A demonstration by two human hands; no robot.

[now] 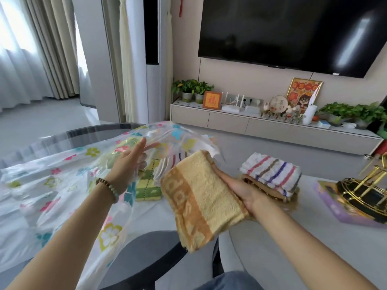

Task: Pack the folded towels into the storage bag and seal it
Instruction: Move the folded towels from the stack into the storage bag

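A clear plastic storage bag (pixel 52 181) printed with coloured flowers lies across the left of the table. My left hand (pixel 129 162) lifts its open mouth, the film pinched at my fingers. Inside the bag lie a green checked towel (pixel 147 185) and a white striped towel (pixel 167 166). My right hand (pixel 240 189) grips a folded yellow towel (pixel 199 201) with an orange band, held at the bag's mouth. A white towel with coloured stripes (pixel 272 172) rests on a brown towel (pixel 263 189) to the right.
A black and gold wire stand (pixel 364 189) sits on a purple box (pixel 343 210) at the right. A dark chair back (pixel 146 254) is below the towel. Beyond are a TV cabinet (pixel 272 124) with plants and frames, and a wall TV (pixel 293 32).
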